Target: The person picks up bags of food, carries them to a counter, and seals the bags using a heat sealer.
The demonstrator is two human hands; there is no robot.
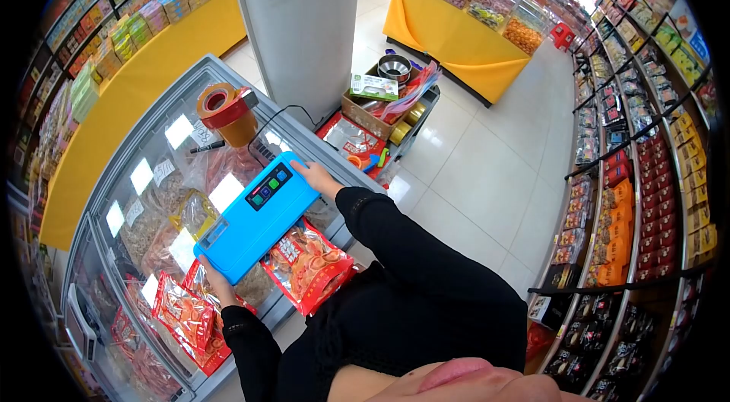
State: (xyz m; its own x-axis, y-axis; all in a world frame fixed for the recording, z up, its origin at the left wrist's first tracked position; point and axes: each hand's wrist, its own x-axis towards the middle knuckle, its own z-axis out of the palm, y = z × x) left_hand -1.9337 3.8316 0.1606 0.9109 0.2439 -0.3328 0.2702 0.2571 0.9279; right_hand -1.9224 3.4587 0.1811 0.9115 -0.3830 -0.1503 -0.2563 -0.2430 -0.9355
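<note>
A blue sealing machine with a dark button panel lies on the glass-topped freezer. My right hand rests at its upper right end, fingers on the edge near the buttons. At its lower left end, my left hand grips the corner. A red snack packet sticks out from the machine's near side toward my body, its top edge at the machine. More red packets lie on the glass beside my left hand. Both hands' fingertips are partly hidden.
Tape rolls stand on a brown container behind the machine, near a black pen. A white pillar rises beyond the freezer. A box of supplies sits beside it. Stocked shelves line the right.
</note>
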